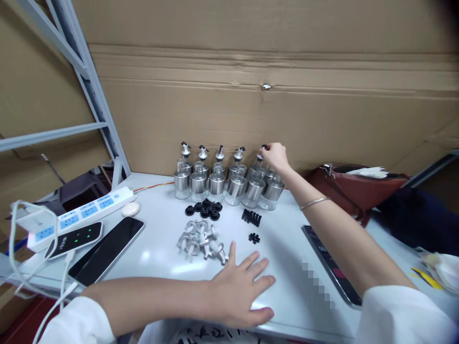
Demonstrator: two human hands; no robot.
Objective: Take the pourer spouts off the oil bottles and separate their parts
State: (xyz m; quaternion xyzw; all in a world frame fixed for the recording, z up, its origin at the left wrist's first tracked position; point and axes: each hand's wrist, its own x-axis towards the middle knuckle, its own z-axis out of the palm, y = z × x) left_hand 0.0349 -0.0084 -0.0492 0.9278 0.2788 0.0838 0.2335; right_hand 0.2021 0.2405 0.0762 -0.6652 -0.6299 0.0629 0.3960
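Note:
My right hand reaches to the back row of glass bottles, its fingers closed round a silver-and-black pourer spout on a bottle at the right. More bottles in that row carry pourer spouts. Bottles with steel bands stand in front, without spouts. My left hand lies flat with spread fingers near the table's front edge. Just beyond its fingertips is a pile of silver pourer parts. Behind them lie black round stoppers, with black flip caps and small black rings to the right.
On the left of the white table are a power strip, a charging device, a phone and cables. Another phone lies under my right forearm. A brown bag sits at the right, before the cardboard wall.

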